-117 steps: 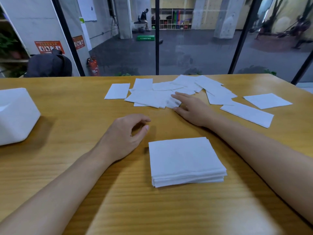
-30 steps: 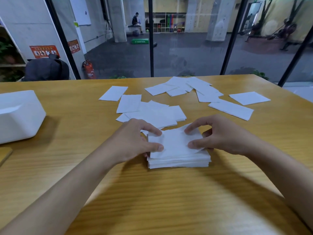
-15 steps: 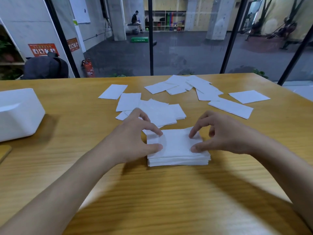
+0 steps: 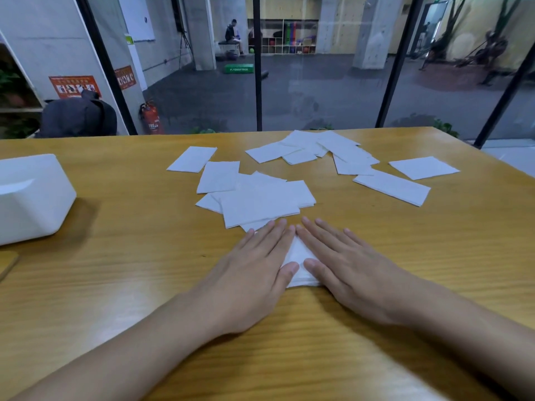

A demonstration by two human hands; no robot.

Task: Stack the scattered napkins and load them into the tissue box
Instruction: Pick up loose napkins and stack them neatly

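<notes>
White tissue box (image 4: 31, 198) sits at the left of the wooden table (image 4: 115, 285), well apart from the work. The left hand (image 4: 254, 270) and right hand (image 4: 353, 267) lie flat, fingers straight and close together, pressing the napkin stack (image 4: 298, 256) beneath them (mostly hidden by the palms). The loose napkins (image 4: 260, 198) lie just beyond the fingertips and off right. Hands lifted unevenly could drag top sheets askew; the soft pile may splay in carrying

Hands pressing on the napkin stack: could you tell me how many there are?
2: left hand on the left of the stack, right hand on its right; both flat.
</notes>
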